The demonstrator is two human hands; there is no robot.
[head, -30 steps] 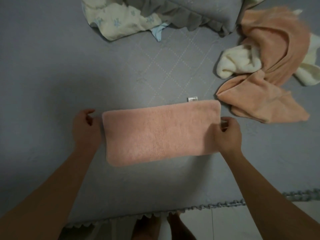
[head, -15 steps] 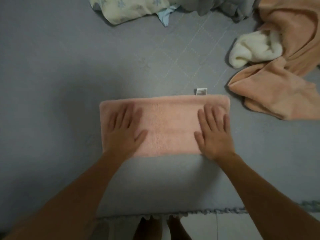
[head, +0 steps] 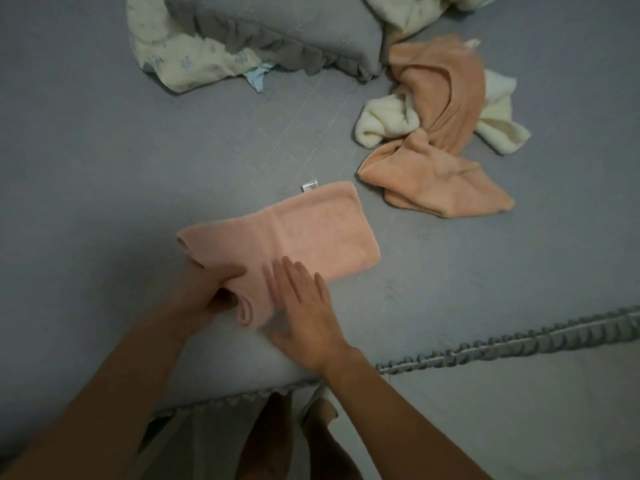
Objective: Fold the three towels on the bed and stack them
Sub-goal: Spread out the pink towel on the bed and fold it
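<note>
A pink towel [head: 304,230], folded into a long strip, lies slanted on the grey bed, its white label at the far edge. My left hand [head: 211,289] grips the strip's near left end, thumb on top, and that end is lifted and curled. My right hand [head: 304,306] lies flat and open on the towel's near part, a little blurred. An orange towel [head: 440,181] and a cream towel [head: 384,124] lie crumpled and tangled together at the far right, apart from both hands.
A grey pillow [head: 294,26] with a ruffled edge and a pale floral cloth [head: 180,60] lie at the far side. The bed's frilled edge [head: 519,344] runs along the near right. My legs show below it.
Both hands lay flat on the strip half a second ago. Now my left hand has taken hold of the left end and lifted it, my right hand has slid left, and the towel lies slanted.
</note>
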